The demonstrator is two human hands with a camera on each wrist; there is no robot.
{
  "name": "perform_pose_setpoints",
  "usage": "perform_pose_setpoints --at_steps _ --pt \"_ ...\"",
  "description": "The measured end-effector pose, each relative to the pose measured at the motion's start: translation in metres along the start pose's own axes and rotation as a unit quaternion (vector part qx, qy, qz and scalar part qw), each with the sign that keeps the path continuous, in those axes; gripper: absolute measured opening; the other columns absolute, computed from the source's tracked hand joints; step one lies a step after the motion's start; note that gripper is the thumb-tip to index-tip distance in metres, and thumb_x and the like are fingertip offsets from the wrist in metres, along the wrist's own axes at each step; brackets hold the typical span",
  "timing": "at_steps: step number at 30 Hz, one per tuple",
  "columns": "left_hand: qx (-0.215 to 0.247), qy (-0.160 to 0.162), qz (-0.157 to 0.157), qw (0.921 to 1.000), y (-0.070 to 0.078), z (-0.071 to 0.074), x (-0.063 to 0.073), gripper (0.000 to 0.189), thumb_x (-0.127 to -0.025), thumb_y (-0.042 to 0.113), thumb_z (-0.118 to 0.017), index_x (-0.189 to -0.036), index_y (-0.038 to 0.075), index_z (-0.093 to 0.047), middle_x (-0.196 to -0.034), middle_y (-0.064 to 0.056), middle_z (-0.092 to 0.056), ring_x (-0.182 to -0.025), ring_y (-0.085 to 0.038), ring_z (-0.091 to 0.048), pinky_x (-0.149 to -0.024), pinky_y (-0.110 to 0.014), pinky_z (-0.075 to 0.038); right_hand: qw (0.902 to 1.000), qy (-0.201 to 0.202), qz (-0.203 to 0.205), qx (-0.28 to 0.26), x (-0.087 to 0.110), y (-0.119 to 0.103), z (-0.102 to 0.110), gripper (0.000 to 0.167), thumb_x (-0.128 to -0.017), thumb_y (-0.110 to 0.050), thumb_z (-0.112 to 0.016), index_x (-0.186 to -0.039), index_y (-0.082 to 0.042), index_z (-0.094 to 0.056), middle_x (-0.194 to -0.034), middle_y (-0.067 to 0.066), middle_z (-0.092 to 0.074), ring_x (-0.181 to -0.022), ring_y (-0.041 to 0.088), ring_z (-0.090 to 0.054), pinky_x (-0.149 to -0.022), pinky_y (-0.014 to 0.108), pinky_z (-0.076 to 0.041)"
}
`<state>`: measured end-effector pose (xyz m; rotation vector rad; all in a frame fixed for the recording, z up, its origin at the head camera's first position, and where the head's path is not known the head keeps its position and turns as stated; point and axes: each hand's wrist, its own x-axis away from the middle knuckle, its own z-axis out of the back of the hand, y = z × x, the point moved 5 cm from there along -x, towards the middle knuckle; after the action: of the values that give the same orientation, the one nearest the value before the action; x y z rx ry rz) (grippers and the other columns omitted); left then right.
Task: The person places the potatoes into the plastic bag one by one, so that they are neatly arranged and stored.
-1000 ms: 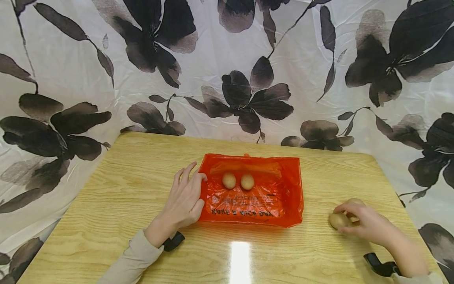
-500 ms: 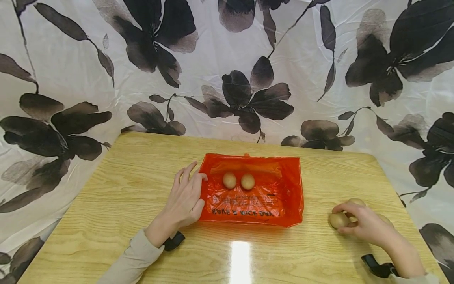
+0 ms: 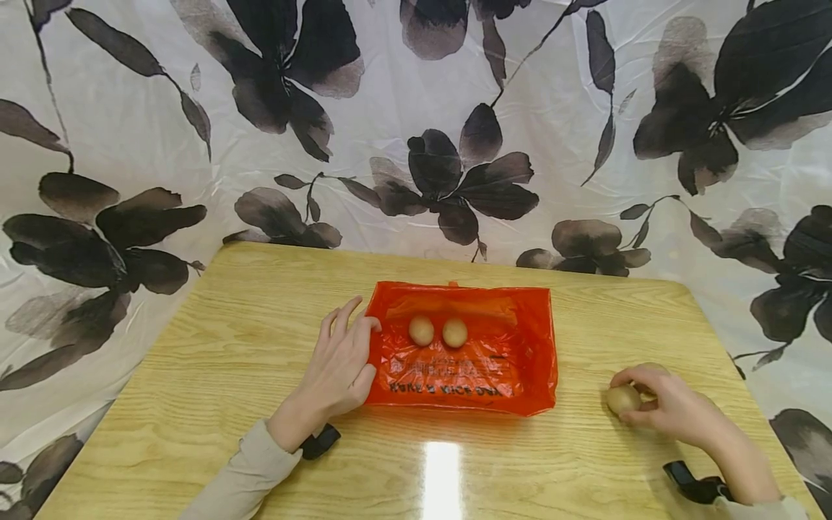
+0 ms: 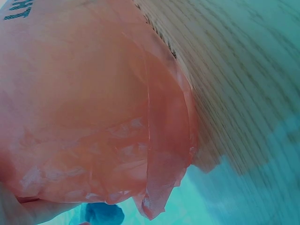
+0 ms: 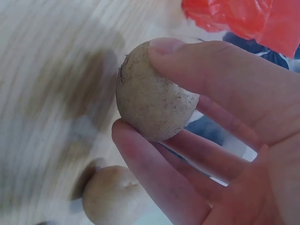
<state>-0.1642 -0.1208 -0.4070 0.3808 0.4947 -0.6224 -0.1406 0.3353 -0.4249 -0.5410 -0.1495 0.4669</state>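
Between the thumb and fingertips of my right hand (image 3: 672, 408) is a small round potato (image 5: 154, 93); the right wrist view shows its rough, flaking skin, and a shadow on the table beside it. Another potato (image 5: 115, 194) lies on the table below that hand. My left hand (image 3: 338, 361) grips the left rim of a red plastic bag (image 3: 533, 361), which stands spread wide at its mouth. Inside, a left potato (image 3: 421, 331) and a right potato (image 3: 455, 333) sit side by side near the back. The left wrist view shows mostly the bag's side wall (image 4: 84, 93).
A light wood table (image 3: 214, 347) carries everything. Behind and around it hangs a white cloth (image 3: 572, 87) with dark flowers. The top of a further potato (image 3: 655, 367) shows just behind my right hand.
The potato in my right hand has shifted very slightly to the right and away from me. My left hand and the bag stay practically where they were.
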Motion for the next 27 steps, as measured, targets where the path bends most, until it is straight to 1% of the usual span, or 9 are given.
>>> perform_pose_setpoints --at_steps 2,5,14,19,23,27 --pt "0.001 0.000 0.000 1.0000 0.000 0.000 0.000 0.039 -0.070 0.011 -0.035 -0.105 0.000 -0.047 -0.104 -0.014 -0.057 -0.137 -0.045 -0.033 -0.105 -0.063 -0.024 0.9999 0.012 0.012 0.004 -0.001 -0.002 0.002 0.042 -0.070 -0.009 -0.086 -0.107 -0.007 -0.067 -0.107 0.011 -0.065 -0.095 0.006 -0.059 -0.065 0.025 -0.056" --pt "0.002 0.001 0.000 1.0000 -0.001 0.000 0.000 0.039 -0.070 0.011 -0.035 -0.105 0.000 -0.047 -0.102 -0.014 -0.057 -0.137 -0.046 -0.033 -0.105 -0.063 -0.024 0.9987 0.033 0.032 0.021 -0.001 -0.005 0.005 0.042 -0.067 -0.008 -0.088 -0.105 -0.008 -0.068 -0.103 0.007 -0.067 -0.093 0.000 -0.057 -0.065 0.026 -0.056" --pt "0.008 -0.002 0.003 1.0000 -0.002 0.000 -0.002 0.039 -0.070 0.011 -0.035 -0.105 0.000 -0.047 -0.101 -0.013 -0.057 -0.137 -0.046 -0.033 -0.105 -0.062 -0.024 0.9950 0.070 0.051 0.051 -0.003 -0.016 0.015 0.046 -0.065 -0.012 -0.090 -0.105 -0.015 -0.068 -0.101 0.000 -0.068 -0.089 0.001 -0.058 -0.067 0.028 -0.054" --pt "0.007 0.000 -0.002 1.0000 -0.002 0.000 -0.002 0.039 -0.070 0.011 -0.035 -0.105 0.000 -0.047 -0.101 -0.013 -0.057 -0.136 -0.047 -0.034 -0.105 -0.062 -0.024 0.9943 0.077 0.063 0.039 -0.005 -0.023 0.020 0.047 -0.065 -0.007 -0.089 -0.106 -0.015 -0.068 -0.102 0.001 -0.067 -0.090 0.001 -0.058 -0.065 0.030 -0.056" --pt "0.007 -0.001 -0.002 1.0000 -0.003 0.000 -0.003 0.039 -0.070 0.011 -0.035 -0.105 0.000 -0.047 -0.103 -0.013 -0.057 -0.136 -0.047 -0.034 -0.105 -0.062 -0.023 0.9945 0.076 0.070 0.018 -0.007 -0.030 0.023 0.049 -0.065 -0.001 -0.088 -0.107 -0.014 -0.067 -0.103 0.000 -0.066 -0.090 0.000 -0.058 -0.064 0.027 -0.057" --pt "0.008 -0.003 0.000 1.0000 -0.003 0.000 -0.003 0.039 -0.070 0.010 -0.035 -0.105 0.000 -0.047 -0.103 -0.013 -0.057 -0.137 -0.046 -0.033 -0.106 -0.062 -0.023 0.9937 0.072 0.086 0.000 -0.009 -0.037 0.025 0.050 -0.066 0.003 -0.086 -0.109 -0.014 -0.066 -0.104 -0.001 -0.065 -0.092 -0.001 -0.058 -0.064 0.024 -0.057"
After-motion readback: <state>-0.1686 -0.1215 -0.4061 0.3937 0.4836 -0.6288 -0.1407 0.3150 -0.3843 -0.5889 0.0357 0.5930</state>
